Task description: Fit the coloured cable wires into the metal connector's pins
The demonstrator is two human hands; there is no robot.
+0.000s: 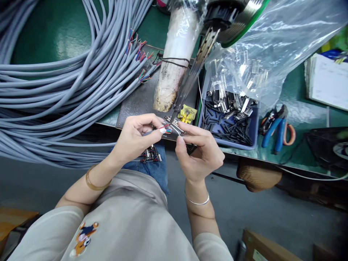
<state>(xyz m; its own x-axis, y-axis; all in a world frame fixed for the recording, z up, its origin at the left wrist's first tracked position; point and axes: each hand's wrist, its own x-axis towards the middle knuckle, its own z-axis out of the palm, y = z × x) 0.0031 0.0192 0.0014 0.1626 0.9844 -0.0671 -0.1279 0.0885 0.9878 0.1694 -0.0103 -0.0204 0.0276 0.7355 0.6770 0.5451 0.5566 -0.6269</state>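
My left hand point(140, 136) pinches the stripped end of a grey cable, with thin red, blue and white wires point(168, 131) fanning out past the fingertips. My right hand point(199, 148) has its fingertips closed at the right end of a small metal multi-pin connector point(176, 125). The wire ends lie against or very near this connector; the exact contact is too small to tell. Directly above it, a soldering iron point(187, 85) points down, its tip at the connector. Beside them sits a yellow sponge-like piece point(187, 114).
Many grey cables point(81, 83) with stripped ends cover the left bench. Wired connectors point(152, 154) hang over my lap. Right stands a blue tray point(254, 134) of connectors and black sleeves, partly under plastic bag point(285, 43). Blue-handled cutters point(276, 130) lie beyond. A wrapped tube point(176, 61) stands behind.
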